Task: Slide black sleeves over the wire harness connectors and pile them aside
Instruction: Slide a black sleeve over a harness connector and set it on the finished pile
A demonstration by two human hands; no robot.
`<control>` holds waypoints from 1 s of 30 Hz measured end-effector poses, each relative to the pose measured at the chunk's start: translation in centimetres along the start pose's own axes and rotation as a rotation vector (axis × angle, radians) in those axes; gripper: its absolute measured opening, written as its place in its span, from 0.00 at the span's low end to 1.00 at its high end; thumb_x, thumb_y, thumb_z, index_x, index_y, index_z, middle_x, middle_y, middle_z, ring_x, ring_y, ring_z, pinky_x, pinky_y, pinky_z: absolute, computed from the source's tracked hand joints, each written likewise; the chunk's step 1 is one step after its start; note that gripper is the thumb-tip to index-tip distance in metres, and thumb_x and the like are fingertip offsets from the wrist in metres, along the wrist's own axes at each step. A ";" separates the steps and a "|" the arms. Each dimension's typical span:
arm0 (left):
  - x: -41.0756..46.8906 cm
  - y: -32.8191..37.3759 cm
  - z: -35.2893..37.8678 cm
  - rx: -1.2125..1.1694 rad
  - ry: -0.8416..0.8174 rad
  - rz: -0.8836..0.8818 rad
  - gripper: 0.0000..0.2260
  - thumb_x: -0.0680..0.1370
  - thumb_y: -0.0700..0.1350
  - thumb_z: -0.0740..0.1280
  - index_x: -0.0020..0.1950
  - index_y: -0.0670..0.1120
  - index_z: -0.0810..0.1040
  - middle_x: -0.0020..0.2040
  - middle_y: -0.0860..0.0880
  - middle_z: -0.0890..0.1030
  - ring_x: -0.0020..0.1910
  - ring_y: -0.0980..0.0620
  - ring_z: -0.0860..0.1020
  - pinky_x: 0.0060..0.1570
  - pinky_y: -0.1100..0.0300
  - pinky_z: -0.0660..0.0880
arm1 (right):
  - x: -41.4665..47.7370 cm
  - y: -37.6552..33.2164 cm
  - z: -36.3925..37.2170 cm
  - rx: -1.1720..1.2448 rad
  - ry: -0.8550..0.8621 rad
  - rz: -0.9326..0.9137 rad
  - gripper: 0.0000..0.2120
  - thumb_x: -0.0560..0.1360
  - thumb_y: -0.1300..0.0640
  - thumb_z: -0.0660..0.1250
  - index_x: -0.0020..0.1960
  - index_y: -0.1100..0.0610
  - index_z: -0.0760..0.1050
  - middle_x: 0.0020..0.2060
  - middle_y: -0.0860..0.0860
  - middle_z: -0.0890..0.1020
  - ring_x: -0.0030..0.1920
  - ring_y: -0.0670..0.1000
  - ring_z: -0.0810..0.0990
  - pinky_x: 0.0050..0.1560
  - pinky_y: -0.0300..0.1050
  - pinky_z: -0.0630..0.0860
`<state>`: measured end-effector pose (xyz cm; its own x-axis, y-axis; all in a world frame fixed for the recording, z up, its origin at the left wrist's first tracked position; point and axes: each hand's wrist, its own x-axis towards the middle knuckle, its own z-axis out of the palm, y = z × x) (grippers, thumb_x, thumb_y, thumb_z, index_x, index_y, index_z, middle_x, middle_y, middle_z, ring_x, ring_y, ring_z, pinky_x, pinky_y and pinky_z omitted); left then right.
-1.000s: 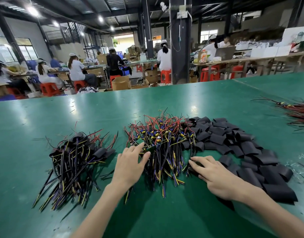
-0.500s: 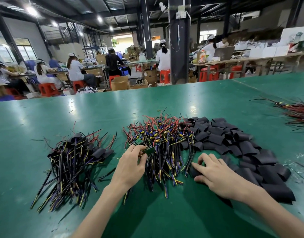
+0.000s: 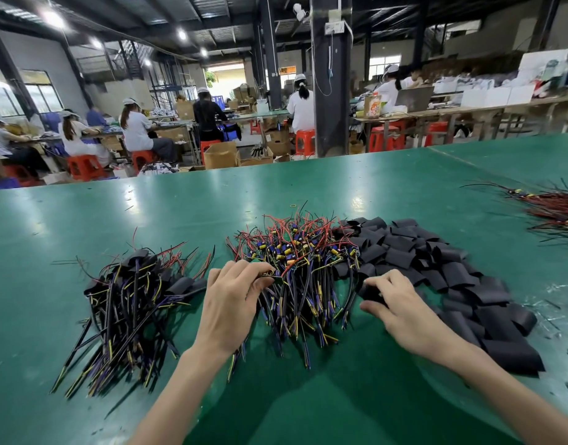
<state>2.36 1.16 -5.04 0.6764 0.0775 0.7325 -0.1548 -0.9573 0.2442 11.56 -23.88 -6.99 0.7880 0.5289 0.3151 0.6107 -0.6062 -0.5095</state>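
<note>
A heap of bare wire harnesses (image 3: pixel 303 268) with red, black, yellow and purple leads lies mid-table. My left hand (image 3: pixel 231 303) sits at its left edge, fingers curled and pinching one harness by its small green connector board (image 3: pixel 276 279). To the right spreads a pile of flat black sleeves (image 3: pixel 452 277). My right hand (image 3: pixel 401 309) is at that pile's near-left corner, fingers and thumb pinching one black sleeve (image 3: pixel 370 292). A pile of sleeved harnesses (image 3: pixel 131 300) lies on the left.
The green table (image 3: pixel 308 194) stretches far ahead. Another bundle of red and black wires (image 3: pixel 552 213) lies at the right edge. Small scraps and clear plastic bits (image 3: pixel 545 303) litter the table right of the sleeves. People sit at benches beyond the far edge.
My left hand went from lying flat on the harness heap to pinching one connector. My right hand curled its fingers around a black sleeve at the pile's corner.
</note>
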 end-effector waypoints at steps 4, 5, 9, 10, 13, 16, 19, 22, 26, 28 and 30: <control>0.2 0.1 -0.4 -0.028 0.001 0.049 0.07 0.74 0.44 0.67 0.50 0.46 0.82 0.38 0.54 0.78 0.38 0.53 0.72 0.42 0.59 0.62 | 0.2 -0.2 -0.7 0.127 0.115 0.071 0.17 0.76 0.58 0.68 0.63 0.61 0.72 0.52 0.52 0.73 0.58 0.53 0.70 0.56 0.38 0.62; 0.2 0.1 -0.4 -0.033 -0.004 0.055 0.07 0.74 0.44 0.67 0.49 0.46 0.82 0.39 0.54 0.78 0.38 0.54 0.71 0.43 0.59 0.62 | 0.2 -0.2 -0.7 0.126 0.140 0.075 0.18 0.75 0.58 0.68 0.63 0.62 0.72 0.53 0.53 0.74 0.58 0.53 0.71 0.57 0.40 0.63; 0.0 0.0 -0.3 -0.043 -0.043 0.069 0.06 0.73 0.39 0.71 0.49 0.46 0.82 0.41 0.55 0.80 0.39 0.55 0.70 0.44 0.57 0.63 | 0.3 -0.2 -1.0 0.127 0.224 0.070 0.20 0.73 0.61 0.71 0.63 0.64 0.73 0.54 0.55 0.76 0.56 0.54 0.73 0.59 0.41 0.66; 0.0 0.0 -0.2 -0.045 -0.053 0.071 0.06 0.74 0.40 0.70 0.49 0.46 0.82 0.41 0.54 0.80 0.39 0.55 0.70 0.44 0.56 0.64 | 0.2 -0.1 -1.1 0.125 0.232 0.067 0.20 0.73 0.62 0.71 0.63 0.64 0.73 0.54 0.55 0.76 0.56 0.54 0.73 0.59 0.42 0.67; 0.0 0.4 -0.2 -0.051 -0.080 0.072 0.08 0.74 0.43 0.66 0.50 0.46 0.82 0.41 0.54 0.80 0.40 0.53 0.72 0.44 0.55 0.64 | 0.2 0.0 -1.1 0.117 0.243 0.065 0.20 0.71 0.64 0.72 0.63 0.63 0.74 0.52 0.54 0.76 0.55 0.54 0.73 0.59 0.45 0.69; -0.1 0.6 -0.3 -0.057 -0.097 0.075 0.08 0.74 0.42 0.66 0.50 0.46 0.82 0.42 0.54 0.80 0.40 0.53 0.72 0.45 0.55 0.63 | 0.1 -0.1 -1.2 0.101 0.267 0.042 0.20 0.70 0.65 0.73 0.62 0.63 0.76 0.50 0.53 0.77 0.54 0.54 0.73 0.58 0.45 0.70; -0.1 0.5 -0.4 -0.049 -0.108 0.066 0.07 0.74 0.43 0.66 0.50 0.46 0.82 0.41 0.53 0.80 0.40 0.51 0.74 0.45 0.54 0.64 | 0.1 -0.2 -1.2 0.086 0.286 0.003 0.20 0.70 0.65 0.73 0.61 0.61 0.76 0.49 0.52 0.77 0.53 0.53 0.73 0.55 0.38 0.66; -0.1 0.5 -0.3 -0.035 -0.124 0.070 0.06 0.75 0.42 0.67 0.51 0.46 0.82 0.41 0.54 0.80 0.39 0.50 0.74 0.45 0.55 0.64 | 0.0 -0.3 -1.2 0.084 0.277 -0.040 0.20 0.69 0.65 0.73 0.61 0.60 0.77 0.47 0.50 0.76 0.51 0.51 0.71 0.54 0.30 0.61; -0.2 0.7 -0.1 -0.007 -0.202 0.145 0.07 0.75 0.43 0.67 0.52 0.45 0.81 0.41 0.52 0.81 0.39 0.49 0.77 0.44 0.57 0.66 | -0.2 -0.6 -1.0 -0.025 0.250 -0.135 0.21 0.67 0.66 0.75 0.60 0.59 0.78 0.48 0.50 0.76 0.51 0.53 0.70 0.59 0.42 0.66; -0.4 1.0 0.1 0.000 -0.257 0.186 0.07 0.76 0.43 0.68 0.53 0.44 0.81 0.41 0.51 0.82 0.38 0.49 0.78 0.43 0.57 0.68 | -0.4 -0.7 -0.8 -0.123 0.238 -0.185 0.23 0.65 0.65 0.77 0.59 0.58 0.79 0.49 0.51 0.77 0.51 0.54 0.71 0.56 0.50 0.70; -0.5 1.6 0.3 0.004 -0.273 0.217 0.08 0.76 0.43 0.68 0.53 0.42 0.80 0.40 0.50 0.82 0.34 0.48 0.77 0.40 0.57 0.70 | -0.6 -0.8 -0.6 -0.190 0.217 -0.238 0.24 0.64 0.63 0.78 0.59 0.58 0.78 0.49 0.52 0.77 0.52 0.53 0.70 0.56 0.49 0.68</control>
<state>1.92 -0.52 -5.20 0.7959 -0.2046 0.5698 -0.3136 -0.9444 0.0989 10.64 -24.08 -6.27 0.6084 0.5425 0.5793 0.7662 -0.5918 -0.2505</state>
